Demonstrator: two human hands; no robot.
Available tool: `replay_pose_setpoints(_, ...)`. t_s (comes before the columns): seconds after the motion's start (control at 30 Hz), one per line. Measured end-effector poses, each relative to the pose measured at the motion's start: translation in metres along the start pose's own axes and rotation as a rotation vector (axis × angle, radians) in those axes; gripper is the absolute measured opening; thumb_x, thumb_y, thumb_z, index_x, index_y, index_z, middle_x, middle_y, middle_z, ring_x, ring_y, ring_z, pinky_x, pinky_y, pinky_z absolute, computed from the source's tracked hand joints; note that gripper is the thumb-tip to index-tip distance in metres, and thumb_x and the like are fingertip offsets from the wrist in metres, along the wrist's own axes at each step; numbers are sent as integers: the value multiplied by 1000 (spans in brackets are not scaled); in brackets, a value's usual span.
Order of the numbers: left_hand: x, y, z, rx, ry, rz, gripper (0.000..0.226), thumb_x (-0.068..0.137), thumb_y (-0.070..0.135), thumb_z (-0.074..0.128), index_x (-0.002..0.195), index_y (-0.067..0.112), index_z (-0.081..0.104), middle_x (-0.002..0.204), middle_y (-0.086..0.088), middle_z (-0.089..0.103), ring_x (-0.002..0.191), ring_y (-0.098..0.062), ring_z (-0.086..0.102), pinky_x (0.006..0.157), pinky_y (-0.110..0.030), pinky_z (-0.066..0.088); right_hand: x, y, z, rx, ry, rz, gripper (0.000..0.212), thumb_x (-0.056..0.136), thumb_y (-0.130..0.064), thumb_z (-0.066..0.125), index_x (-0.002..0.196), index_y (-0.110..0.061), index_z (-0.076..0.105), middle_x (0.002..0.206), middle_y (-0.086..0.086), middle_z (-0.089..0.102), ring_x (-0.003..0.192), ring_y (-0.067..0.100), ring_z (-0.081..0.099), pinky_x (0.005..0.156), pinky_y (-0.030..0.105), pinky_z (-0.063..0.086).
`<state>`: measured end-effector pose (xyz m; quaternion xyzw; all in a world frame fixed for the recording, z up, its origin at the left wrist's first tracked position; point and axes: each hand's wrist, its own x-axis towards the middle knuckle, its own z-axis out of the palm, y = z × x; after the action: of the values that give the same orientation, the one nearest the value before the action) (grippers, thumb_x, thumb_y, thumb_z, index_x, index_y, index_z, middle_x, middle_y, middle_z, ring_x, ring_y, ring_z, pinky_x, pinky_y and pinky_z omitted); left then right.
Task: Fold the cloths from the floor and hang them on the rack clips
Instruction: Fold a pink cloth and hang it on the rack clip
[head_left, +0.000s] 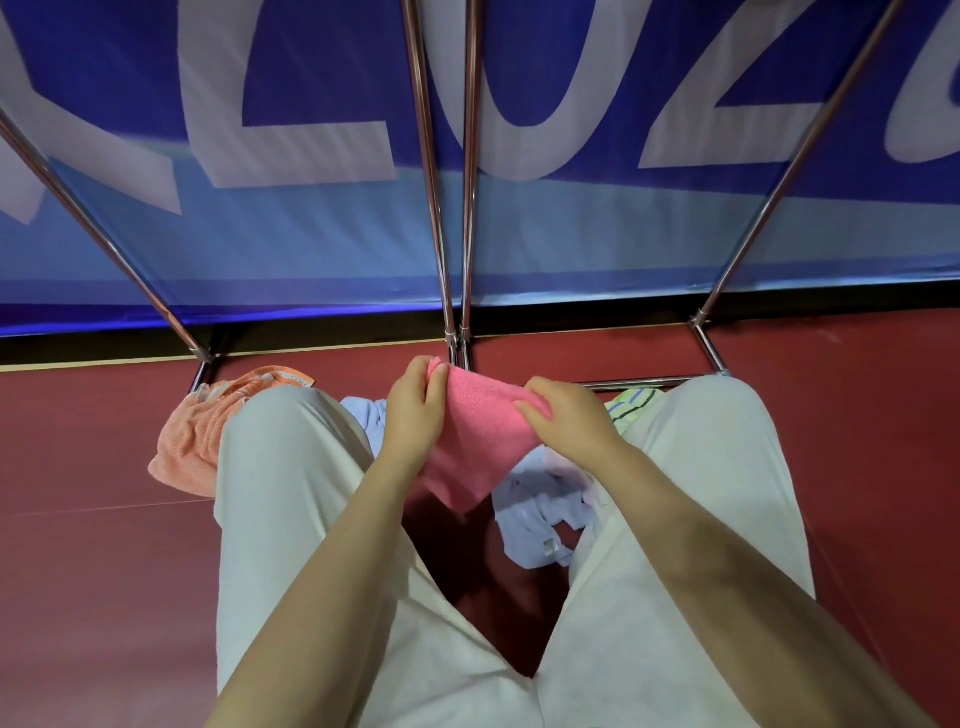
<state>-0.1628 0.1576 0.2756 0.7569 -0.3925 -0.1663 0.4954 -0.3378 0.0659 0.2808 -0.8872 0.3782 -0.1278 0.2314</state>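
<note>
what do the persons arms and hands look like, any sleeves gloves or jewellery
Both arms are bare up to the frame edge, with no sleeve showing. The left hand and right hand wear no gloves, and no ring, watch or bracelet shows. The only clothing in view is light, off-white trousers.

Pink terry cloth (475, 441) with a nubby matt pile, orange towel (192, 441) of ribbed textured weave, pale lilac cloth (540, 514) smooth and soft, polished shiny metal rack tubes (431, 171), smooth matt red floor (93, 571), slightly glossy printed banner (311, 234), matt off-white woven trousers (280, 493)
</note>
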Motion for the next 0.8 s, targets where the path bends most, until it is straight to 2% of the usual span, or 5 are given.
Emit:
replay_pose_setpoints(0.1, -3, 3, 1, -19, 9, 27, 20, 102, 17, 44, 94, 3, 57, 82, 0, 59, 74, -7, 48, 65, -14, 34, -4, 3, -8, -80, 62, -59, 23, 94, -39, 52, 108, -21, 55, 85, 1, 66, 81, 27, 61, 65, 34, 41)
replay_pose_setpoints(0.3, -21, 19, 11, -103, -57, 108, 16, 102, 12, 41, 95, 12, 55, 85, 7, 57, 77, 8, 50, 75, -6, 36, -8, 15, -3, -101, 8, 89, 55, 92, -34, 53, 142, -21, 35, 87, 6, 64, 88, 31, 61, 73, 38, 47)
replay_pose_setpoints(0.47, -34, 22, 26, -110, -143, 186, 16, 101, 19, 41, 97, 16, 57, 85, 15, 58, 83, 7, 53, 80, -11, 38, -7, 23, 2, 68, -23, 247, 37, 85, -17, 57, 121, -13, 56, 92, 7, 68, 91, 28, 61, 75, 36, 49)
replay_pose_setpoints(0.67, -36, 25, 29, -90, -190, 194, 17, 103, 17, 42, 99, 14, 58, 87, 17, 57, 86, 9, 53, 79, -6, 35, -6, 24, 2, 123, 16, 303, 6, 78, -7, 57, 79, -11, 61, 60, -5, 49, 69, 22, 48, 55, 29, 28)
replay_pose_setpoints(0.8, -35, 23, 26, -102, -174, 187, 18, 101, 19, 42, 95, 14, 58, 83, 15, 57, 82, 7, 53, 77, -9, 37, -4, 23, 5, 158, -34, 296, 24, 77, -9, 61, 60, -24, 52, 59, -6, 47, 68, 20, 47, 51, 21, 28)
